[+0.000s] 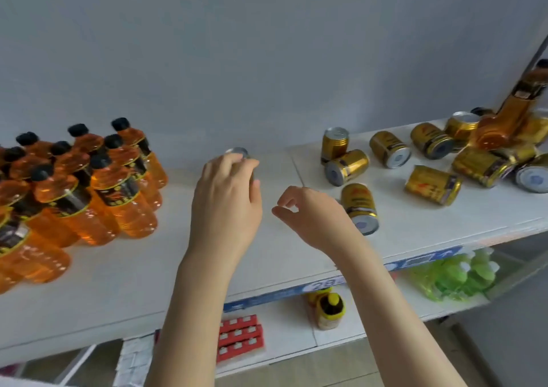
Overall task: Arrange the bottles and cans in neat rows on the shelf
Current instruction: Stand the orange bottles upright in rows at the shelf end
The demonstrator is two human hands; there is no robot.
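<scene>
My left hand [226, 196] is wrapped around an upright gold can [239, 152] at the middle of the white shelf [118, 282]; only the can's silver top shows. To its right my right hand [311, 214] hovers with fingers loosely curled, holding nothing. Just past it lies a gold can on its side [359, 208]. Several more gold cans [433, 185] lie scattered at the right, one standing upright [334, 143]. Orange bottles with black caps [112, 185] stand in rows at the left.
An orange bottle [504, 119] leans tilted over the can pile at the far right. A grey wall backs the shelf. On the lower shelf sit red packs [240, 337], a yellow-capped jar [329, 312] and green bottles [456, 277].
</scene>
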